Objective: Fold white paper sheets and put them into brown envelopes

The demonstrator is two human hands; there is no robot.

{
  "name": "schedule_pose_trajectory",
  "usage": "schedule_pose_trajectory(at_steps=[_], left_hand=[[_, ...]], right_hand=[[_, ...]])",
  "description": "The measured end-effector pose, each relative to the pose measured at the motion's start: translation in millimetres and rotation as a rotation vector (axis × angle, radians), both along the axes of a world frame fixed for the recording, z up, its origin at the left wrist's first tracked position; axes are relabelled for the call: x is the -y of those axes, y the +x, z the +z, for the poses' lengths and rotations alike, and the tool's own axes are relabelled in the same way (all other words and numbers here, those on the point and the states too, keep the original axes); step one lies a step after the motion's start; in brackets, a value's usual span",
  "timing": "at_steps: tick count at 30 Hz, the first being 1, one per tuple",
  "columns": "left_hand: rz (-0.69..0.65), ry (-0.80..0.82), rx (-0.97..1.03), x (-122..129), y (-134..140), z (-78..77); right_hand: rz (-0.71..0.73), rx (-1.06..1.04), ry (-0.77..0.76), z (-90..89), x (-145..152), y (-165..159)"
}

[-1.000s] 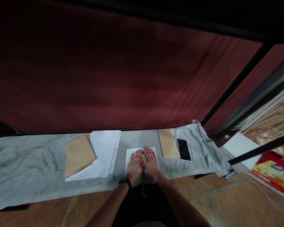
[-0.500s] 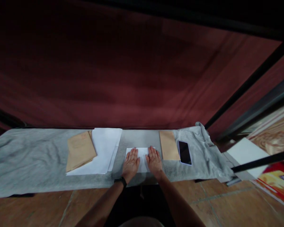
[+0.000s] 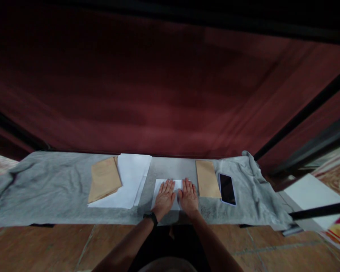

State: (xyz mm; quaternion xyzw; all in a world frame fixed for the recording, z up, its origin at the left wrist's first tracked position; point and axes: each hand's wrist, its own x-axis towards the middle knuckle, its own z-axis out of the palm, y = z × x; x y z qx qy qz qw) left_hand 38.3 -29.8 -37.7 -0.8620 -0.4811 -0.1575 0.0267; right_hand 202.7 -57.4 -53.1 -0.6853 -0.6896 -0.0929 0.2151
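A sheet of white paper [image 3: 176,204], apparently folded, lies on the grey cloth in front of me. My left hand [image 3: 164,196] rests flat on it near the middle, fingers stretched out, a dark band on the wrist. Flat on its right side lies my right hand [image 3: 188,196], fingers also extended. Neither hand grips anything. Right of my hands is a brown envelope [image 3: 208,179]. Over to the left, several brown envelopes [image 3: 104,177] overlap a stack of larger white sheets [image 3: 132,177].
A phone [image 3: 227,189] with a dark screen lies right of the single envelope. The grey cloth [image 3: 59,189] covers a long narrow bench, wrinkled at both ends. A dark red panel [image 3: 158,113] rises behind it. A white box-like object [image 3: 311,200] stands at the far right.
The camera view has turned slightly, so the bench things appear a little further right. My left hand has slid inward from the paper's left side towards its middle; my right hand stays flat on it.
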Motion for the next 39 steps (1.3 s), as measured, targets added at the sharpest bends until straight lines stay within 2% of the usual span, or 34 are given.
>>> schedule_pose_trajectory(at_steps=[3, 9, 13, 19, 27, 35, 39], left_hand=[[-0.038, -0.009, -0.016, 2.3, 5.0, -1.5], [0.041, 0.0, -0.015, 0.2, -15.6, -3.4], [0.056, -0.008, -0.025, 1.2, -19.7, -2.2], [-0.036, -0.032, -0.05, 5.1, -14.3, -1.9], [0.028, -0.014, 0.021, 7.6, -31.6, 1.8], [0.106, -0.04, 0.028, 12.8, -51.7, 3.9], [0.163, -0.06, 0.028, 16.0, -52.6, 8.0]], right_hand=[[-0.006, -0.004, 0.015, -1.2, -0.2, -0.1], [-0.005, -0.014, 0.005, -2.1, -1.5, 2.3], [-0.024, -0.027, -0.018, 3.5, -2.5, -8.0], [0.192, 0.042, -0.123, 10.0, 4.3, -33.4], [0.034, 0.003, -0.078, 9.7, 11.5, -12.1], [-0.013, -0.012, -0.026, 1.4, 24.0, 2.2], [-0.054, -0.019, -0.021, 0.2, 32.9, 8.1]])
